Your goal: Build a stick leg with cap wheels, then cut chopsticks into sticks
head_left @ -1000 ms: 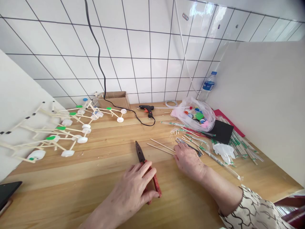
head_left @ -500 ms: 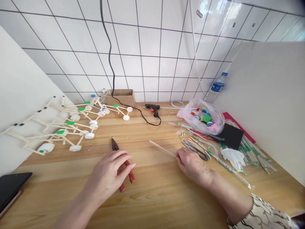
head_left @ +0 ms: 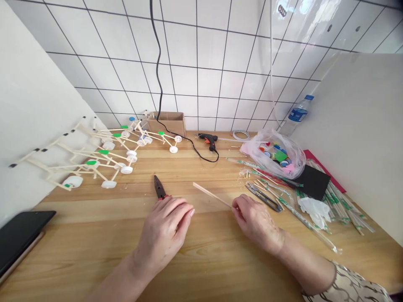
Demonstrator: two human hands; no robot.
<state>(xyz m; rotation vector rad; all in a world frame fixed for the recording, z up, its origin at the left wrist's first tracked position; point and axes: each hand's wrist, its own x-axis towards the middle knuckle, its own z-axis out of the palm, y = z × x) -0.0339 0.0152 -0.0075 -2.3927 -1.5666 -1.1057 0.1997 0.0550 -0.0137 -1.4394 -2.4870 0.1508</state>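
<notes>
My right hand (head_left: 256,222) is closed around one end of a thin pale wooden chopstick (head_left: 209,193), which appears to be paired with another. Its free end points left and away from me above the table. My left hand (head_left: 166,228) hovers to the left, loosely curled, thumb tip close to the forefinger tip; nothing shows between them. Just beyond it lie the pliers (head_left: 160,188), dark jaws pointing away and red handles mostly hidden behind my left hand. Thread snips (head_left: 262,196) lie on the wood beyond my right hand.
White-wheeled stick frames (head_left: 103,170) stand at left, behind a dark tablet-like device (head_left: 25,230). A black glue gun (head_left: 209,139) and cardboard box (head_left: 170,123) sit near the wall. At right are a bag of coloured caps (head_left: 277,153), wrapped chopsticks (head_left: 340,201) and a bottle (head_left: 297,115).
My left hand has moved right, off the pliers' handles toward the chopstick, its thumb and fingers drawing closer together. The pliers stay put. The view has shifted slightly left.
</notes>
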